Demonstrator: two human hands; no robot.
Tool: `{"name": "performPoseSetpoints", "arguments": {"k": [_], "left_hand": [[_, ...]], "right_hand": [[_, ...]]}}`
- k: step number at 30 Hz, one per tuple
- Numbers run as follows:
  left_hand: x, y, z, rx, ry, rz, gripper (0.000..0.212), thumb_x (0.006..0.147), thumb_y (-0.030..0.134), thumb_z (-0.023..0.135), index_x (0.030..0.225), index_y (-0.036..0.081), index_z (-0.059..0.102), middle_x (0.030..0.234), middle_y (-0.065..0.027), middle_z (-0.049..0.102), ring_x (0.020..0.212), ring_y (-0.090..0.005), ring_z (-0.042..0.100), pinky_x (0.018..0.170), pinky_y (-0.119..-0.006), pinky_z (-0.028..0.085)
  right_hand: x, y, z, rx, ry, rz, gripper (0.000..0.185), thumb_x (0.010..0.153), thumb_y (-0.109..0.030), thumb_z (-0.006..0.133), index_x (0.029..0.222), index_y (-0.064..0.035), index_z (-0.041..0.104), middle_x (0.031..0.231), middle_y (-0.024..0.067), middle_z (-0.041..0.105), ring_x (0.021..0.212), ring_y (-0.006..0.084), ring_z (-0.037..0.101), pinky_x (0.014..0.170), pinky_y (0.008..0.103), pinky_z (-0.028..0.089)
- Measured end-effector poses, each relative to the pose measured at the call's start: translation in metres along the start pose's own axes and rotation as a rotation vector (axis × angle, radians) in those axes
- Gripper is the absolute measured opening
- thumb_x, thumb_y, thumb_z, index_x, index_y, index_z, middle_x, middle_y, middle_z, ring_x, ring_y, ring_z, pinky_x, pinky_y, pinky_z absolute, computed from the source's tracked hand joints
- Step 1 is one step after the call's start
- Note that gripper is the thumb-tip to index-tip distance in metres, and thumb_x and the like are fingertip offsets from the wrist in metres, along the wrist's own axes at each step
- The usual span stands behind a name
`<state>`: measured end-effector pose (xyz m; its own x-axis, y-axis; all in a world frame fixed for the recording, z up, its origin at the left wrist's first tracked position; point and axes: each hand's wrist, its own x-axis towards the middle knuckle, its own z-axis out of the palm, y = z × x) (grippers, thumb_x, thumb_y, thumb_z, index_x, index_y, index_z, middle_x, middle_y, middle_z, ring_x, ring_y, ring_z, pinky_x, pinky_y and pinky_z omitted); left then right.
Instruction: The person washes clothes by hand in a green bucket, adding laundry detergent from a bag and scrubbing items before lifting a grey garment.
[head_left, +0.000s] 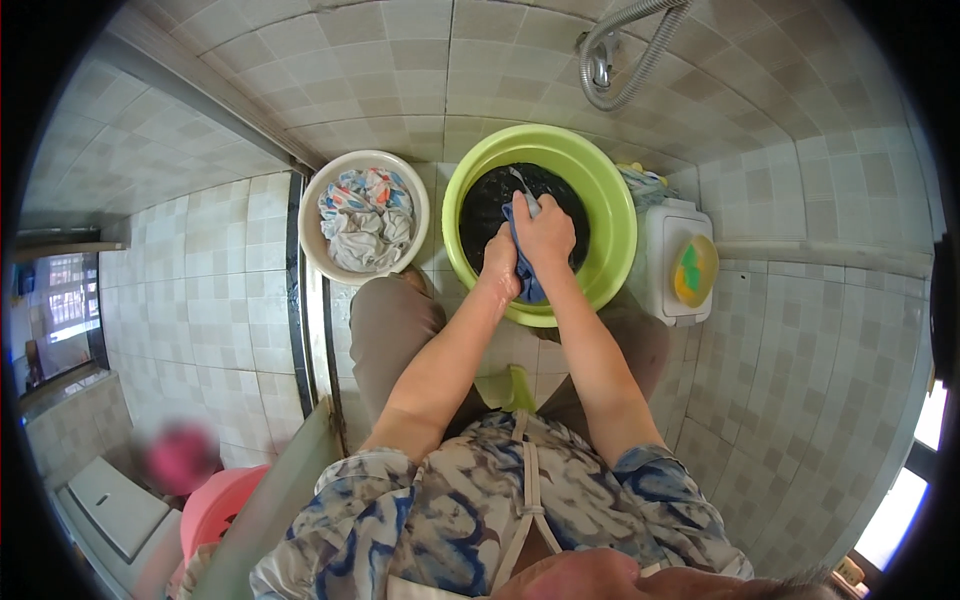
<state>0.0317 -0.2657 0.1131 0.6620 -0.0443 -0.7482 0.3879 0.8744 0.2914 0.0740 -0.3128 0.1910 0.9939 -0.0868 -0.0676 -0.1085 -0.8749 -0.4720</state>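
A large lime-green plastic tub (615, 225) stands on the floor in front of me, with dark water or dark wet cloth in its bottom; I cannot tell which. Over it, my left hand (500, 262) and my right hand (545, 229) press together around a bunched blue cloth (528, 283). Part of the cloth hangs below the hands at the tub's near rim, and a greyish part shows at my right fingers. To the left stands a white basin (309, 217) with pale clothes (367, 240), some patterned in blue and orange.
A white lidded bin (667, 300) beside the tub bears a yellow and green dish (696, 271). A metal shower hose (637, 82) hangs from the tiled wall. A metal door track (319, 345) runs along the left. A pink tub (206, 510) stands at the lower left.
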Motion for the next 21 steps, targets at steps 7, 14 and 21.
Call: {"name": "performPoseSetpoints", "arguments": {"k": [7, 14, 21], "left_hand": [[0.026, -0.012, -0.032, 0.178, -0.354, 0.361, 0.038, 0.095, 0.037, 0.043, 0.119, 0.009, 0.052, 0.094, -0.0096, 0.059, 0.079, -0.0206, 0.058, 0.068, -0.035, 0.049], [-0.013, 0.009, 0.018, 0.046, -0.090, -0.040, 0.029, 0.091, 0.025, 0.056, 0.110, 0.004, 0.060, 0.103, -0.0088, 0.064, 0.089, -0.0213, 0.064, 0.078, -0.038, 0.053], [-0.022, 0.017, 0.021, 0.177, -0.217, 0.113, 0.042, 0.077, 0.000, 0.063, 0.118, 0.004, 0.056, 0.102, -0.0071, 0.064, 0.090, -0.0186, 0.063, 0.078, -0.033, 0.053]], "right_hand": [[-0.060, -0.014, 0.005, 0.155, -0.078, -0.137, 0.043, 0.081, -0.050, 0.060, 0.086, -0.0075, 0.061, 0.073, 0.0206, 0.065, 0.073, 0.0410, 0.065, 0.068, 0.0495, 0.051], [0.023, 0.049, 0.001, 0.292, -0.034, 0.005, 0.047, 0.085, -0.050, 0.059, 0.093, -0.0034, 0.063, 0.082, 0.0235, 0.065, 0.080, 0.0379, 0.065, 0.072, 0.0432, 0.050], [-0.002, 0.091, -0.003, 1.123, -0.290, 0.477, 0.043, 0.083, -0.026, 0.072, 0.114, 0.0007, 0.060, 0.108, 0.0094, 0.064, 0.095, 0.0185, 0.062, 0.084, 0.0321, 0.049]]}}
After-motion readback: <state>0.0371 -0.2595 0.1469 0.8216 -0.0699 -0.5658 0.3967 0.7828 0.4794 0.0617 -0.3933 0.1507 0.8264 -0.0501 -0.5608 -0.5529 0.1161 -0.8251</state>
